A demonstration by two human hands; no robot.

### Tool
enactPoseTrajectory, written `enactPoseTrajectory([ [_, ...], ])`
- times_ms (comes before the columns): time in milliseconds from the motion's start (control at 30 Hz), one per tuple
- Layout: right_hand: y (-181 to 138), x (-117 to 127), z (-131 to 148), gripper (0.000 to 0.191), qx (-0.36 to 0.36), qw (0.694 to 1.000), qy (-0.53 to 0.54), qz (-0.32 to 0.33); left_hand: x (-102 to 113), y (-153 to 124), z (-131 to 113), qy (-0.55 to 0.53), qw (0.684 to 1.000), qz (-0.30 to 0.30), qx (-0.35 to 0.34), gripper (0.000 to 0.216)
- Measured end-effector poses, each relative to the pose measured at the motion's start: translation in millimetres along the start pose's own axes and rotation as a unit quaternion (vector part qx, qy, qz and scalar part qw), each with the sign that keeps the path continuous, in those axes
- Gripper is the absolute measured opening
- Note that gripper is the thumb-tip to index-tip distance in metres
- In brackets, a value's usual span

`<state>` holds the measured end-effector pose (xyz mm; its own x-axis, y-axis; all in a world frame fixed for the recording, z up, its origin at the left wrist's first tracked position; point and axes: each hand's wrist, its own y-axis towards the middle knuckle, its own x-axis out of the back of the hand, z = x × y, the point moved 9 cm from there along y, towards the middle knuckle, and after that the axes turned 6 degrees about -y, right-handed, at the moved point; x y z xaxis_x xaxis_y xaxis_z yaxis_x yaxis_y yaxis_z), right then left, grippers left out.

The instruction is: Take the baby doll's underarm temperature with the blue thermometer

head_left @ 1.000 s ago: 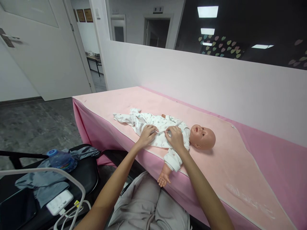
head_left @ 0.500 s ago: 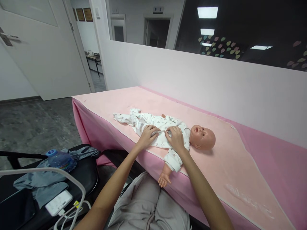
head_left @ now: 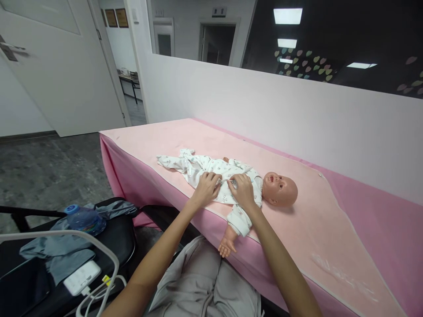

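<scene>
A baby doll [head_left: 280, 189] lies on its back on a pink table [head_left: 211, 141], head to the right, dressed in a white printed romper [head_left: 201, 166]. One bare doll hand [head_left: 226, 246] hangs over the table's front edge. My left hand [head_left: 206, 188] rests on the doll's belly with fingers curled, pinching the romper's front edge. My right hand [head_left: 242, 190] sits on the chest beside it, fingers closed on the same fabric edge. The two hands are a few centimetres apart.
A low white wall [head_left: 297, 114] runs behind the table. At the lower left a black seat [head_left: 119, 237] carries a grey cloth, a blue-capped bottle [head_left: 84, 219], a white power bank [head_left: 81, 277] and a white cable. An open door [head_left: 59, 66] stands at the left.
My left hand has slid slightly right along the romper, closer to my right hand. The doll has not moved.
</scene>
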<state>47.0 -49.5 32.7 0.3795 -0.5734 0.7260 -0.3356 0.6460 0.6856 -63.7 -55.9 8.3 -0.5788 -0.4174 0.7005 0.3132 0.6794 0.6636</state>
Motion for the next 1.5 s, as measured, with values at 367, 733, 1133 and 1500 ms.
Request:
enactPoseTrajectory([
  [367, 0, -1, 0, 0.01, 0.001, 1.0, -0.001, -0.002, -4, 2, 8, -0.048, 0.999, 0.006, 0.018, 0.019],
  [733, 0, 0, 1, 0.01, 0.002, 1.0, -0.003, 0.004, -4, 1, 20, -0.155, 0.986, 0.027, 0.051, 0.016],
  [1133, 1, -1, 1, 0.012, 0.002, 1.0, -0.011, 0.008, 1, 1, 17, -0.165, 0.985, 0.011, 0.055, 0.022],
  [1500, 0, -3, 1, 0.014, 0.003, 1.0, -0.009, 0.014, -4, 1, 22, -0.181, 0.981, 0.02, 0.068, 0.021],
])
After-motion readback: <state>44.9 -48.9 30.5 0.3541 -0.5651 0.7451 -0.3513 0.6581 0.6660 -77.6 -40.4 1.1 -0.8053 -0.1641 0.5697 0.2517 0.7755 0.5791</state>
